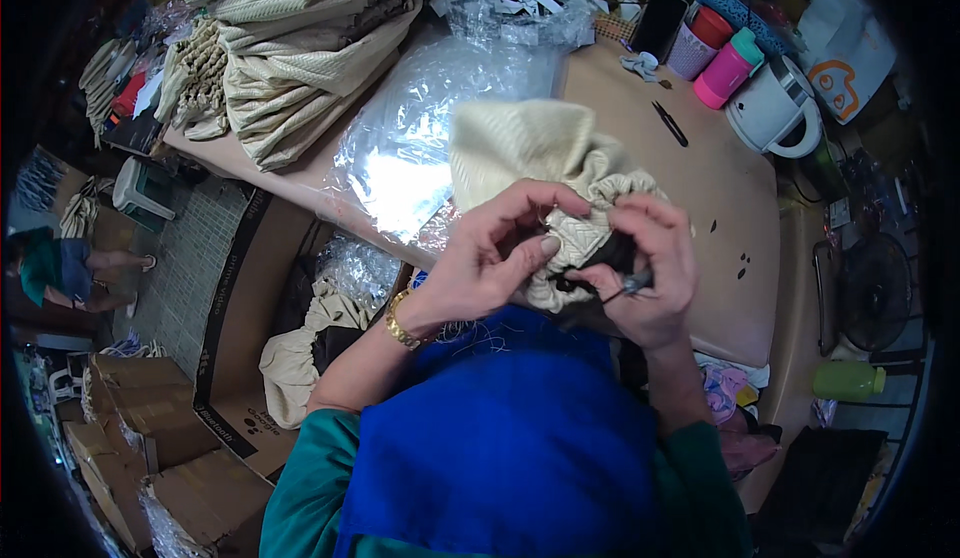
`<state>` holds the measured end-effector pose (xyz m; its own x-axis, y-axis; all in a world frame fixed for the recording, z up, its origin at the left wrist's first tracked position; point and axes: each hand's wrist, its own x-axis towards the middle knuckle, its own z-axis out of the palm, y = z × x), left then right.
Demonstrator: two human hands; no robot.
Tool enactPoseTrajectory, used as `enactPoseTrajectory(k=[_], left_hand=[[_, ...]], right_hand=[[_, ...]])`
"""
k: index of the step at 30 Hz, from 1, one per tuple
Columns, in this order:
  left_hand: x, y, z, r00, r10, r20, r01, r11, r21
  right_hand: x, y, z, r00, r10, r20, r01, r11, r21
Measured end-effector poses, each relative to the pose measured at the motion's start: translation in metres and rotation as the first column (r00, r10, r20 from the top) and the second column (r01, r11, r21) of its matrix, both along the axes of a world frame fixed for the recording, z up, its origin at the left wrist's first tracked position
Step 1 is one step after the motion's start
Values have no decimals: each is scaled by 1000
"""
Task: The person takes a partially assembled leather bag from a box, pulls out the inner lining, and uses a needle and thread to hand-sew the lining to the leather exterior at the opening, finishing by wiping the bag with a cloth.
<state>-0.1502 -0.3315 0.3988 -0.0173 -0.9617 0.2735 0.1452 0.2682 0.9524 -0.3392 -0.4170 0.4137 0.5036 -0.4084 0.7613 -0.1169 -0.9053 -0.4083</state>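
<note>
A cream textured fabric piece [525, 148] with a gathered, elastic-looking edge and a dark inner side is held up in front of my blue apron. My left hand [505, 248], with a gold bracelet at the wrist, pinches the gathered edge between thumb and fingers. On the other side of the same edge, my right hand [650, 263] is closed on the fabric. A small dark pointed tool [634, 283] pokes out of my right hand; its kind cannot be made out. Part of the fabric is hidden behind my fingers.
Stacked cream fabric pieces [300, 58] and clear plastic bags [430, 128] cover the table's left and back. Black tweezers or snips [670, 124], a pink bottle [727, 70] and a white kettle [775, 108] are at right. Cardboard boxes [150, 408] stand lower left; another person [70, 266] is far left.
</note>
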Motion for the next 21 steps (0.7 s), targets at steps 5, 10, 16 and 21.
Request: enactPoseTrajectory(k=[5,10,16,21], left_hand=[[3,-4,-20,986,58,154,-63,998,28],[7,-14,-19,660,236,713,-298,954,-40],[16,-18,-33,609,349,713,-363,921,-141],[16,-18,-50,819,252,516,-376,914,151]], right_hand=[[5,-30,-36,975,222,-23,-198,906,374],[14,-38,-64,964,240,-116,-187,920,344],[-2,-10,-4,968,65,-242,-25,986,165],[-24,-9,-2,935,-117,-335,118,993,-20]])
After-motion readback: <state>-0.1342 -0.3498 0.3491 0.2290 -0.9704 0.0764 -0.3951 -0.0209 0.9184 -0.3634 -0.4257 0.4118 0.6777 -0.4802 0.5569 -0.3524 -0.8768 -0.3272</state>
